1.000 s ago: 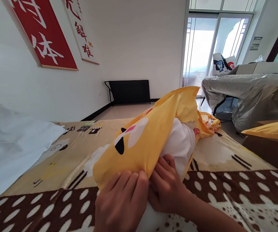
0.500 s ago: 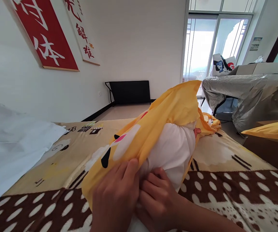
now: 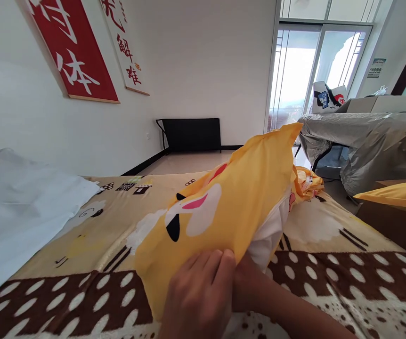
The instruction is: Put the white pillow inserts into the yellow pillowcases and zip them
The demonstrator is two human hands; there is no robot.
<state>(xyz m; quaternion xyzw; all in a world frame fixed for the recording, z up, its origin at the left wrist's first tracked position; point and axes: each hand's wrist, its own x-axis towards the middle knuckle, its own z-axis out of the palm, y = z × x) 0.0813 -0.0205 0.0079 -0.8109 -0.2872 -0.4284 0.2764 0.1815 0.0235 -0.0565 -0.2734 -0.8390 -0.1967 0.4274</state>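
A yellow pillowcase (image 3: 259,174) printed with a cartoon face lies over a white pillow (image 3: 272,230), whose side shows at the right of the opening. My left hand (image 3: 201,287) is closed on the pillowcase's near edge, fingers bunched in the cloth. Under that same edge goes my right hand (image 3: 247,282), inside the case beside the pillow. Only its wrist and back show; the fingers are hidden by the cloth.
The blanket (image 3: 118,249) with sheep and dots spreads beneath. White fabric (image 3: 22,207) lies at left. More yellow printed cloth (image 3: 309,181) sits behind the pillow. Another yellow cloth (image 3: 397,192) rests over a box at right. A plastic-covered table (image 3: 369,127) stands beyond.
My left hand has pulled the pillowcase edge to the right and over more of the white pillow. My right hand, visible on the pillow before, has gone under the cloth.
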